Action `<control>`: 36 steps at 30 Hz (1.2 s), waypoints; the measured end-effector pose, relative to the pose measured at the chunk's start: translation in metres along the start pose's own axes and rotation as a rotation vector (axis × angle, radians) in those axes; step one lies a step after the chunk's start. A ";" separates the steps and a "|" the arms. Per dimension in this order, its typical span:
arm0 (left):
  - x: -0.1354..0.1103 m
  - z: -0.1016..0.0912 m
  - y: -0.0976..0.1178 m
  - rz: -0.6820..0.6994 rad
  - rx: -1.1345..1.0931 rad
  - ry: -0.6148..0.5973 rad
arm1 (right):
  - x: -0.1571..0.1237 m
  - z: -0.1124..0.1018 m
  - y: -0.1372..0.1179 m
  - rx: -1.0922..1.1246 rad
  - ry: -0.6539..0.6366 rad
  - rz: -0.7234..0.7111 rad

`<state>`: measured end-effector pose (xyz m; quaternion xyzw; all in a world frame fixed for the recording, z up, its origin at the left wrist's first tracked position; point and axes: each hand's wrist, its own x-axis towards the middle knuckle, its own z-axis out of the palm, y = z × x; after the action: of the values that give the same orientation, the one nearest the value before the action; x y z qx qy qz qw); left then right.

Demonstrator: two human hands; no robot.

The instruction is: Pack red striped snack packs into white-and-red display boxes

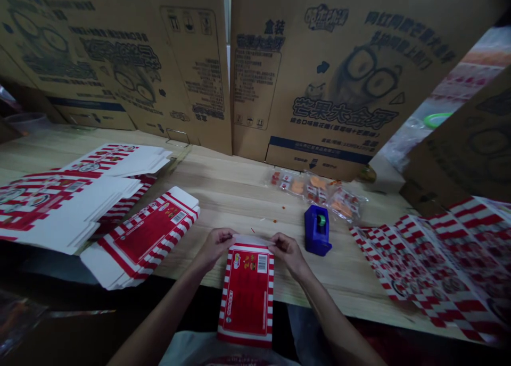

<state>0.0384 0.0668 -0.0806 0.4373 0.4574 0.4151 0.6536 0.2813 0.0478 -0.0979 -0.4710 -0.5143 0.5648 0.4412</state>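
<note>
gripping red-striped carton (246,294) top edge | l hand (215,247), r hand (286,250) pinched | clear bags (288,182) w/ orange pieces (318,182)

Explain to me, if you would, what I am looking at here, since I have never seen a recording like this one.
There is no machine here: this single picture comes from a camera worn on a person's head, looking forward and down at their own two bare hands. The left hand and right hand pinch the top end of a flat red-and-white striped carton. On the wooden table lie stacks of similar flat cartons, a blue tape dispenser, clear packets of orange pieces and unfolded striped printed sheets. Large brown cardboard boxes stand behind the table.
</note>
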 end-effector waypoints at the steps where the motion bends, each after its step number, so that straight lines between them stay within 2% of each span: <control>1: -0.002 0.000 0.000 0.014 0.043 -0.006 | -0.001 -0.001 0.001 -0.020 0.015 -0.017; 6: -0.013 -0.002 -0.008 0.147 0.416 -0.008 | -0.015 0.005 0.008 -0.137 0.006 -0.085; 10: -0.018 -0.003 -0.007 0.146 0.495 -0.014 | -0.022 0.011 0.009 -0.103 0.053 -0.009; 14: -0.022 -0.001 0.006 0.179 0.558 -0.046 | -0.020 0.010 -0.003 -0.102 -0.006 0.026; 18: -0.024 -0.001 0.018 0.144 0.542 -0.075 | -0.014 0.006 -0.013 -0.113 -0.072 0.053; 26: -0.018 -0.004 0.029 0.008 0.367 -0.087 | -0.004 0.006 -0.032 -0.217 -0.071 0.045; 31: -0.016 0.001 0.033 0.037 0.411 -0.095 | -0.004 0.007 -0.036 -0.159 -0.096 0.027; 36: -0.022 0.000 0.026 0.134 0.451 -0.122 | -0.016 0.003 -0.035 -0.128 -0.115 -0.026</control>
<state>0.0294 0.0533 -0.0507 0.6257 0.4682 0.3178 0.5370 0.2811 0.0345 -0.0613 -0.4582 -0.5800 0.5511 0.3872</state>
